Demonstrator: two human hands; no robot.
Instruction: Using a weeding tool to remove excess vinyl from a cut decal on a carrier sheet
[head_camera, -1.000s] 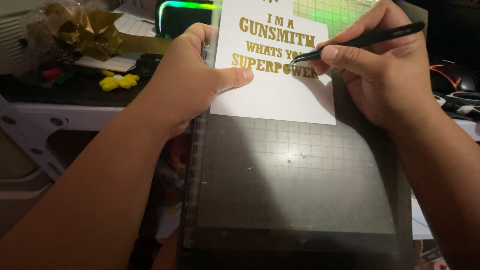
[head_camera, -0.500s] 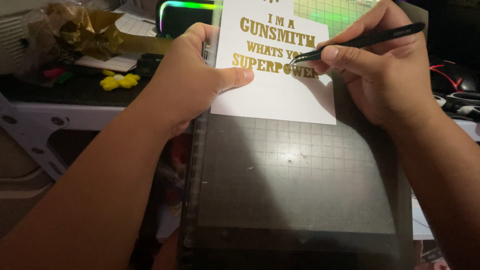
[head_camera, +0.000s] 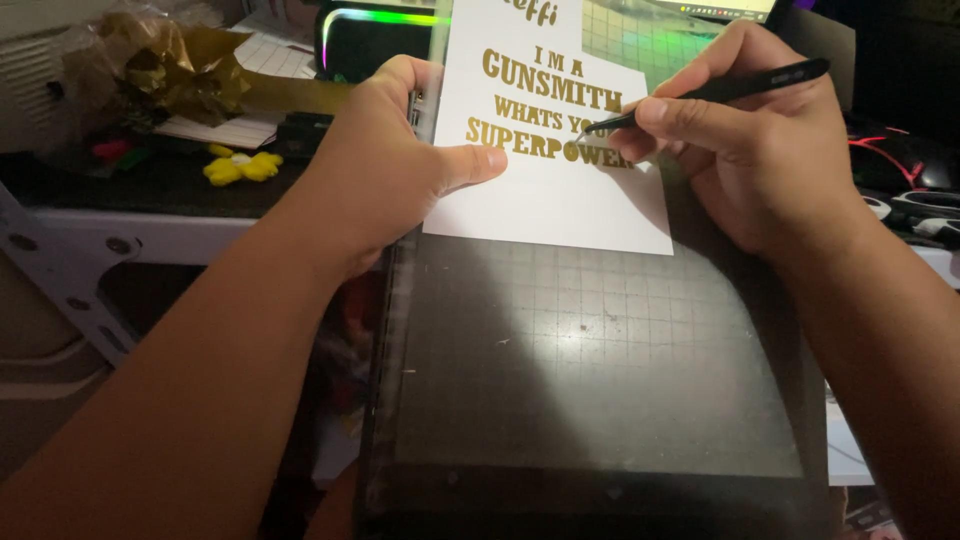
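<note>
My left hand (head_camera: 385, 165) grips the left edge of a white sheet (head_camera: 560, 195) with gold cut-out lettering, thumb pressed on its face. The sheet is held tilted above a dark gridded cutting mat (head_camera: 600, 370). My right hand (head_camera: 760, 150) pinches a slim black pointed tool (head_camera: 730, 90) like a pen. The tool's tip rests on the gold lettering near the sheet's right side.
Crumpled gold foil scraps (head_camera: 160, 65) and a small yellow flower-shaped thing (head_camera: 240, 165) lie on the dark desk at the left. A glowing screen edge (head_camera: 385, 18) stands behind the sheet. Cables and dark objects (head_camera: 905, 175) sit at the right. A white frame (head_camera: 70, 260) runs below the desk.
</note>
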